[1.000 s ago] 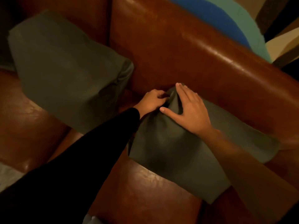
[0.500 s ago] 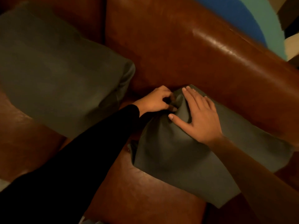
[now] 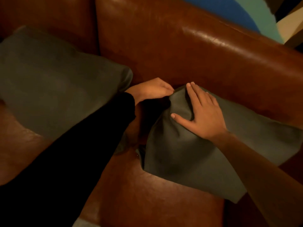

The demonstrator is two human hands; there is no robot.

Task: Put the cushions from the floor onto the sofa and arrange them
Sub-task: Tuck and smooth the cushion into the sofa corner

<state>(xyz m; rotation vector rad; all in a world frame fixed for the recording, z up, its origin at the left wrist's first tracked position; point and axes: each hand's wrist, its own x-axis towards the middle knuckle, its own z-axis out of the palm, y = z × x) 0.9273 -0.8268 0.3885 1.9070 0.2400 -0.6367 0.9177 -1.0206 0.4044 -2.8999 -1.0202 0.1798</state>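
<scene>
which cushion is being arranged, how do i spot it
On the brown leather sofa lie two grey-green cushions. Take the right cushion, against the backrest. Only it is handled: left hand pinches its corner, right hand rests flat on it.

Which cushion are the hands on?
The dark green fabric cushion on the right: the right hand lies flat on it, the left hand pinches its corner.

The left cushion [image 3: 54, 89] is cut off at the left edge and blurred. Fingertips of the left hand [image 3: 150, 90] are hidden behind the right cushion [image 3: 180, 153].
</scene>
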